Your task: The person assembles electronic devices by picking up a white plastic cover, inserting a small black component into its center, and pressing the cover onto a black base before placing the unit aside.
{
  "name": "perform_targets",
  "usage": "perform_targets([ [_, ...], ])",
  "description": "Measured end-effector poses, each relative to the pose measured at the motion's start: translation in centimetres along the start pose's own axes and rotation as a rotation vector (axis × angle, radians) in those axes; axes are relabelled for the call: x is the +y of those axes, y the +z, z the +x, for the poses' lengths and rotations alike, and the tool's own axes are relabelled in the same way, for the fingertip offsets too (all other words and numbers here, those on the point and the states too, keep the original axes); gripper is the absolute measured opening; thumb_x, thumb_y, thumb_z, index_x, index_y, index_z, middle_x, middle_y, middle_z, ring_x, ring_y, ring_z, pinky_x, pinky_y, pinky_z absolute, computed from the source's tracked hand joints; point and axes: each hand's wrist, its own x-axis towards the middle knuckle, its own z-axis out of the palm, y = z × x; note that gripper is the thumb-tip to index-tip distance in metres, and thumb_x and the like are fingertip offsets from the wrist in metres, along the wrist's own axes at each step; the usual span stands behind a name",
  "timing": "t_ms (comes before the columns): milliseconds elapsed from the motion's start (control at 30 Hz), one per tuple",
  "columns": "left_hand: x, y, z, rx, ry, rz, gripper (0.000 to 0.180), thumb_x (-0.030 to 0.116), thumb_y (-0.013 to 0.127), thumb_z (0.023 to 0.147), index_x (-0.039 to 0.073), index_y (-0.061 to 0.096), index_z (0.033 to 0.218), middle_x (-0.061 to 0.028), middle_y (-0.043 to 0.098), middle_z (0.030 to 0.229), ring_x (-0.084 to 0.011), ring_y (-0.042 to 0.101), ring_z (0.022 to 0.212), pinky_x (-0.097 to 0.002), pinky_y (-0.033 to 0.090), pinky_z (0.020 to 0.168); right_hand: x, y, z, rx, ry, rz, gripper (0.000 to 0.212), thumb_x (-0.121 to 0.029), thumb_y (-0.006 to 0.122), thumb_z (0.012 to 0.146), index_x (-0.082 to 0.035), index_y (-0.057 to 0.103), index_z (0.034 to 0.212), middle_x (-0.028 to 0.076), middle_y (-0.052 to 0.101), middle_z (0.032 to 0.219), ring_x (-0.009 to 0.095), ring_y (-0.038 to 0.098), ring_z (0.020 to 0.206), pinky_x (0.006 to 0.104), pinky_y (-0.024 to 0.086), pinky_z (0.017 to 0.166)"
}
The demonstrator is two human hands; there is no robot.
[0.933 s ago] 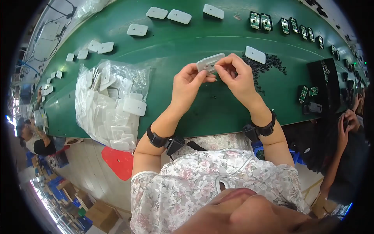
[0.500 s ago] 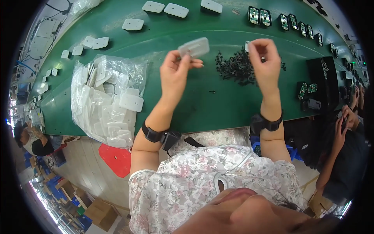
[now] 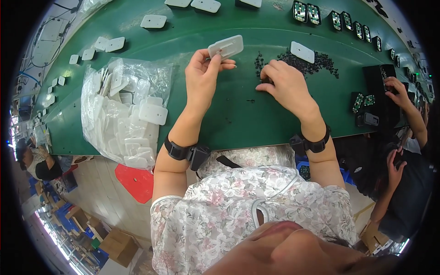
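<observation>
White rectangular plastic plate (slotted face).

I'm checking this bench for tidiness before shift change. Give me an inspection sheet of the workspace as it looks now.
Surface: green table, curved by the lens, bare in front of the person.
Job's things: white plastic plate held up off the table; pile of small black parts with another white plate lying on it.
Clutter: clear bag of white plates at the left; loose white plates and a row of green circuit boards along the far edge.
Grippers: left hand pinches the plate; right hand has its fingertips in the black parts.
Cables: nothing seen.
Surroundings: another person's hand at the right; cardboard boxes on the floor.
</observation>
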Motion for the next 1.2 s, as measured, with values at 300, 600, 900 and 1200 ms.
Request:
perform_targets([
  [300, -0.4, 0.6, -0.4, -0.068, 0.035, -0.050, 0.020, 0.000, 0.049, 0.093, -0.007, 0.049, 0.111, -0.0166, 0.061, 0.093, -0.0168, 0.067, 0.075, -0.0264, 0.055, 0.065, -0.6, 0.0, 0.4, 0.022, 0.058, 0.166, 0.014, -0.006, 0.068, 0.078, -0.004, 0.059, 0.088, 0.005, 0.055, 0.084, 0.018, 0.060, 0.074, 0.0284, 0.048, 0.066],
  [600, -1.0, 1.8, -1.9, -0.207, 0.245, 0.286, 0.020, -0.004, 0.057, 0.087, 0.004, 0.065, 0.103, -0.0076, 0.058, 0.082, -0.0133, 0.063, 0.061, -0.0236, 0.052, 0.052, -1.6, 0.3, 1.1, 0.183, 0.294, 1.104, 0.009, -0.002, 0.061, 0.088, 0.002, 0.061, 0.096, 0.002, 0.059, 0.089, 0.010, 0.059, 0.078, 0.0216, 0.047, 0.068],
  [900, -0.6, 1.9, -2.4, -0.183, 0.322, 0.394, 0.010, -0.006, 0.057, 0.085, -0.001, 0.061, 0.092, -0.0083, 0.056, 0.079, -0.0144, 0.062, 0.057, -0.0237, 0.050, 0.048, -1.9, 0.5, 0.9, 0.164, 0.258, 0.846, 0.008, -0.001, 0.062, 0.087, 0.000, 0.060, 0.095, 0.001, 0.059, 0.087, 0.008, 0.056, 0.074, 0.0202, 0.044, 0.066],
  [1200, -1.1, 1.8, -2.5, -0.194, 0.472, 0.459, 0.014, -0.010, 0.053, 0.085, -0.003, 0.061, 0.094, -0.0094, 0.056, 0.082, -0.0159, 0.064, 0.062, -0.0249, 0.054, 0.052, -2.4, -0.7, 0.8, 0.107, 0.288, 0.775, 0.010, -0.004, 0.066, 0.084, 0.000, 0.061, 0.092, 0.001, 0.057, 0.086, 0.005, 0.052, 0.070, 0.0192, 0.038, 0.059],
])
